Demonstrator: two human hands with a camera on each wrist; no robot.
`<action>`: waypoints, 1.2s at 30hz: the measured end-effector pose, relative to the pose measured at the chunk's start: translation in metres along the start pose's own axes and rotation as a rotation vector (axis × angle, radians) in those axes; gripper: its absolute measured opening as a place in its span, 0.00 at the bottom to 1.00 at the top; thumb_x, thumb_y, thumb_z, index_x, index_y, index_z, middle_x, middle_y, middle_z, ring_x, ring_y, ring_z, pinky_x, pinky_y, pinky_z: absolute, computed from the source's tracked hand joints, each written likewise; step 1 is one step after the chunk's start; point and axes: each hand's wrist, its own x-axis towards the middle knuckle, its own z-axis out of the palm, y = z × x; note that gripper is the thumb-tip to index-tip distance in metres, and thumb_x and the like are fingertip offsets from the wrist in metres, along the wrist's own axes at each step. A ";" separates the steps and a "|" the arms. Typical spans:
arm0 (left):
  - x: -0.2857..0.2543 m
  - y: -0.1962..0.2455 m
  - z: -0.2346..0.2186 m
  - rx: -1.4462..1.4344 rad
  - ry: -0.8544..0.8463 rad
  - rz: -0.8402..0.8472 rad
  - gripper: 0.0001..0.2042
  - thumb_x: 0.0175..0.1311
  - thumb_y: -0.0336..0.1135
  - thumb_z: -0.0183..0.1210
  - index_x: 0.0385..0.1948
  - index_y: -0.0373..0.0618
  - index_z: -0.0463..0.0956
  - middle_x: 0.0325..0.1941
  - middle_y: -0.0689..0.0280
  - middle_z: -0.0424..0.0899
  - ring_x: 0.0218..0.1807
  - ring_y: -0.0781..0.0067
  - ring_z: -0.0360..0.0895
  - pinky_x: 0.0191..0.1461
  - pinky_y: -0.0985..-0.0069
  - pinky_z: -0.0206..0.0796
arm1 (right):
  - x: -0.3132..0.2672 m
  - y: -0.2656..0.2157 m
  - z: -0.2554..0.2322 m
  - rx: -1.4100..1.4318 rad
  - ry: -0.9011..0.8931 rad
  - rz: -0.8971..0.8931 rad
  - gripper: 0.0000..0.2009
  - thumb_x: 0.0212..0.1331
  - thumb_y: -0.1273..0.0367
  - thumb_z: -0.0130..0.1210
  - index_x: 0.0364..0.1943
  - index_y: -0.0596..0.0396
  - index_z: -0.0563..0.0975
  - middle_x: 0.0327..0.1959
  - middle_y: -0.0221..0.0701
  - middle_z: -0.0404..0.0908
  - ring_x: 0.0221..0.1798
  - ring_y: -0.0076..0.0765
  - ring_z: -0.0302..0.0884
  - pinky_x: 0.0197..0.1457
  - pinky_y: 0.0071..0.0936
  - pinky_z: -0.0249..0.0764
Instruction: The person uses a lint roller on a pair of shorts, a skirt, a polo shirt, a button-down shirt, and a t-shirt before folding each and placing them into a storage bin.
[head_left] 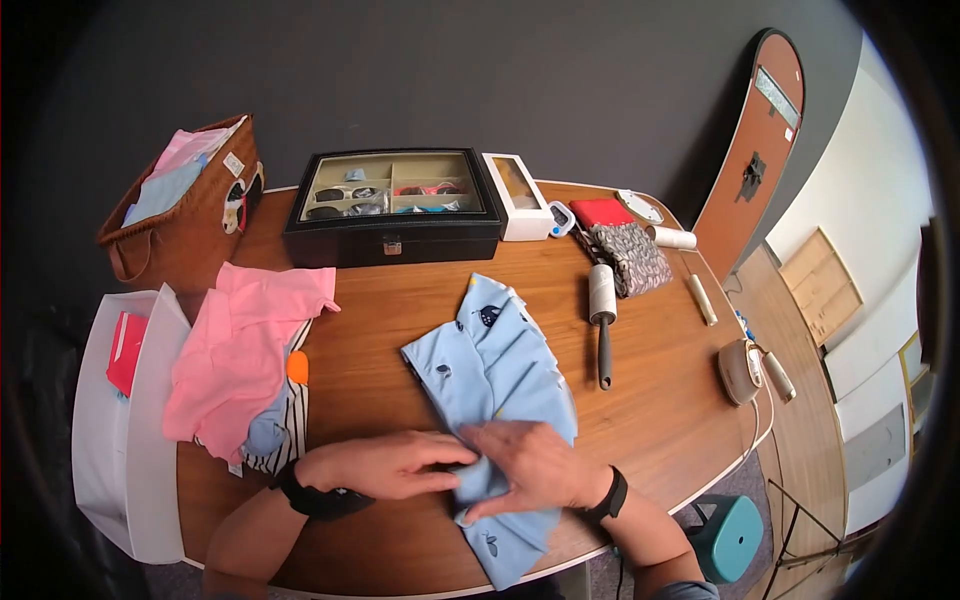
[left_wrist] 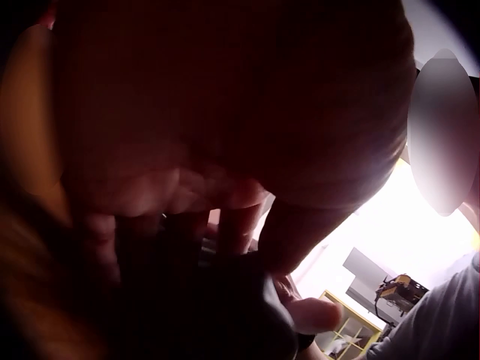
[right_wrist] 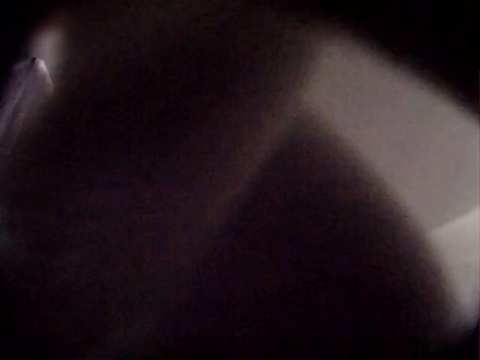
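A light blue cloth garment with dark whale prints (head_left: 490,365) lies folded lengthwise in front of me, its right edge in ruffled layers. My right hand (head_left: 535,462) rests on its lower half, thumb spread from the fingers; it is slightly blurred. From the left, my left hand (head_left: 395,463) reaches in with its fingers stretched out, the tips on the cloth close to the right hand. In the left wrist view the left hand's fingers (left_wrist: 240,225) point down over dark shadow. The right wrist view is mostly dark and blurred.
Left of the garment lie a pink garment (head_left: 245,350), striped cloth (head_left: 297,425) and a white bin (head_left: 150,440). Behind stand a wicker basket (head_left: 190,225), a black glasses case (head_left: 400,235) and a white box (head_left: 517,200). A lint roller (head_left: 602,310) and a small steamer (head_left: 738,372) are at right.
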 end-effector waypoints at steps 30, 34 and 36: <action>-0.053 0.077 -0.047 -0.142 0.148 -0.030 0.11 0.73 0.38 0.53 0.44 0.39 0.76 0.23 0.66 0.75 0.25 0.76 0.68 0.31 0.74 0.59 | -0.062 0.090 -0.049 1.201 -0.094 -0.046 0.10 0.48 0.71 0.65 0.22 0.61 0.74 0.19 0.33 0.74 0.20 0.34 0.70 0.26 0.32 0.62; -0.032 0.048 -0.042 -0.512 0.601 -0.091 0.13 0.73 0.38 0.53 0.47 0.38 0.77 0.35 0.74 0.78 0.39 0.91 0.68 0.40 0.79 0.62 | -0.040 0.068 -0.046 1.452 0.853 0.397 0.14 0.62 0.68 0.60 0.47 0.62 0.77 0.40 0.35 0.84 0.37 0.25 0.81 0.41 0.22 0.79; -0.020 0.006 -0.046 -0.467 0.783 -0.071 0.12 0.72 0.38 0.55 0.44 0.37 0.77 0.32 0.72 0.79 0.36 0.90 0.69 0.38 0.79 0.63 | -0.040 0.090 -0.045 1.359 1.056 0.447 0.13 0.67 0.67 0.56 0.49 0.63 0.76 0.41 0.36 0.84 0.37 0.23 0.80 0.41 0.19 0.77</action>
